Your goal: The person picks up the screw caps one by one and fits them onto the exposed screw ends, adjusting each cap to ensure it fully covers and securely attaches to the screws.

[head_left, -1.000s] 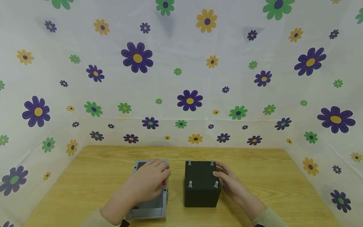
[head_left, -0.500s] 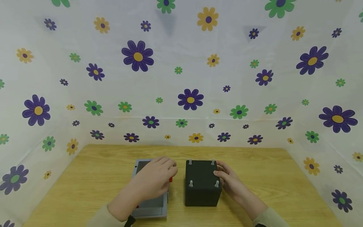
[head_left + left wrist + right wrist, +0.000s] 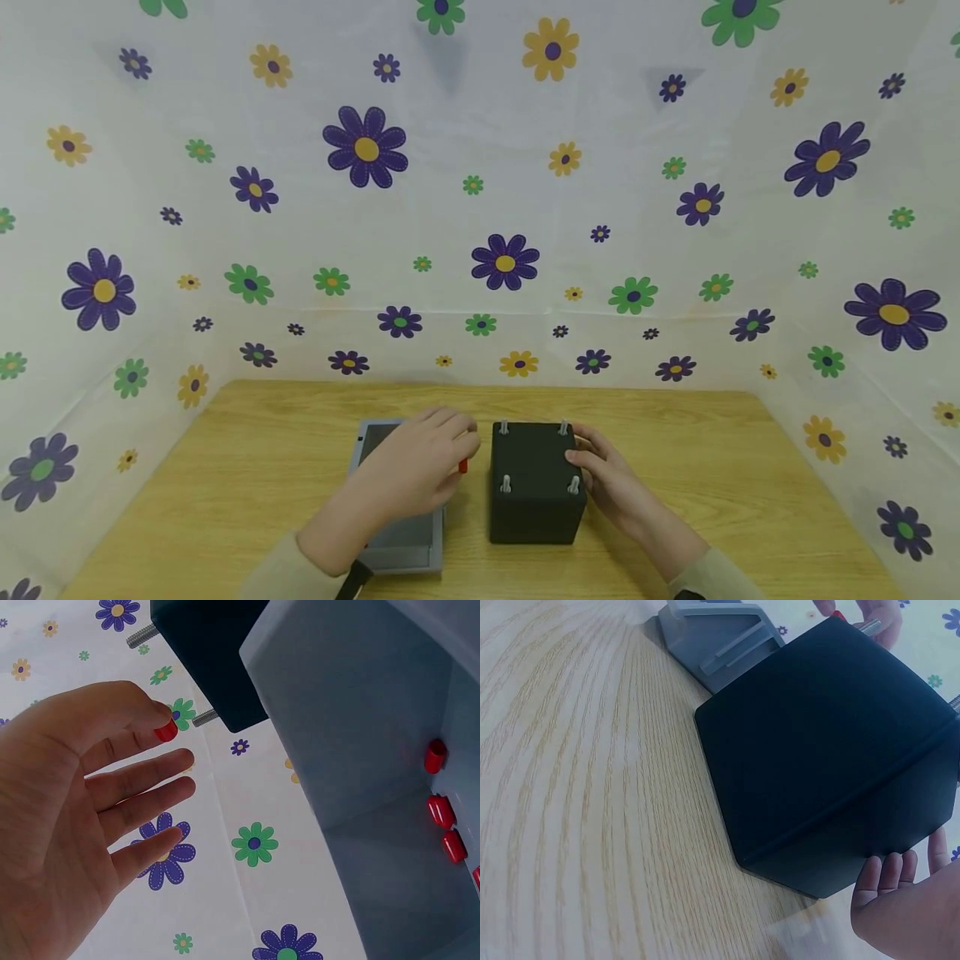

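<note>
Head view: the left hand (image 3: 420, 471), pinching a red cap (image 3: 462, 467), has moved right from the grey tray (image 3: 397, 546) toward the black box (image 3: 534, 487); right hand (image 3: 611, 479) still steadies it, fingers straight.
Left wrist view: cap (image 3: 166, 730) nears a threaded stud (image 3: 204, 717).
Right wrist view: fingers (image 3: 885, 874) rest against the box, standing on the tabletop (image 3: 577, 810).

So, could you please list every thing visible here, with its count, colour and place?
black box: one, black, on the table right of the tray
threaded studs: four, grey metal, at the box's top corners
tray: one, grey, left of the box
red caps: at least three, red, inside the tray
red cap: one, pinched by the left hand
table: one, light wood
flowered sheet: white, behind and beside the table
left hand: over the tray
right hand: fingers against the box's right side
</note>
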{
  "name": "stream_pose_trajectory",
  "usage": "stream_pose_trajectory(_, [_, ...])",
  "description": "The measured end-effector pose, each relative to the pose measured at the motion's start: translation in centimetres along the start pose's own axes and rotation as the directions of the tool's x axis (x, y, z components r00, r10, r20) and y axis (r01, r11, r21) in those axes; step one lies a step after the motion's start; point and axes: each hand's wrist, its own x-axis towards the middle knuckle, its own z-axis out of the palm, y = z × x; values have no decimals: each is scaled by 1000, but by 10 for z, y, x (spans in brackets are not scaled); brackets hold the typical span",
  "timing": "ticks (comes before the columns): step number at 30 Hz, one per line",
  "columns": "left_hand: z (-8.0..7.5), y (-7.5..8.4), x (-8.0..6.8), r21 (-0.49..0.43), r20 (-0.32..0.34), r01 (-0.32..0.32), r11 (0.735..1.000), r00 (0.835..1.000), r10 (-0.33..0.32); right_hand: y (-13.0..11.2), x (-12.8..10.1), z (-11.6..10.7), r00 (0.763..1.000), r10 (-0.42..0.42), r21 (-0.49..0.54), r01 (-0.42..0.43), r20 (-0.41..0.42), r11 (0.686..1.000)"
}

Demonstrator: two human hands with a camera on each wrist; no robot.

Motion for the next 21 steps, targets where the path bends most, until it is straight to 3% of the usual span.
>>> stream_pose_trajectory(21, [-1,8,12,13,-6,-20,1000,1000,20,1,1,0,1000,-1,8,1,8,1000])
